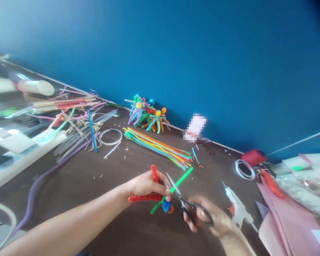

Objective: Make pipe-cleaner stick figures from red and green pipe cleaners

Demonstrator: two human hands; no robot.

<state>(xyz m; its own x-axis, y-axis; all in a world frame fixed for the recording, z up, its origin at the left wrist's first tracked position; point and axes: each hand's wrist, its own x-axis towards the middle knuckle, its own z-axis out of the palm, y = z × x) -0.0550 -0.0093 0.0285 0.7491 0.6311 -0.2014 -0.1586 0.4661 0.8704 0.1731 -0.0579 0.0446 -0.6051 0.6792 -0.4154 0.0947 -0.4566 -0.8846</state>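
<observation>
Head camera: we pinch a red pipe cleaner (pixel 145 197) in the grip of our left hand (pixel 146 185), a green pipe cleaner (pixel 181 181) crossing it, above the dark surface (pixel 122 227). Our right hand (pixel 205 217) grips black-handled scissors (pixel 193 211) pressed around the handles, blades across the green.

Pale pink object (pixel 195 128) beside the blue wall (pixel 229 71), too pixelated to identify.
</observation>
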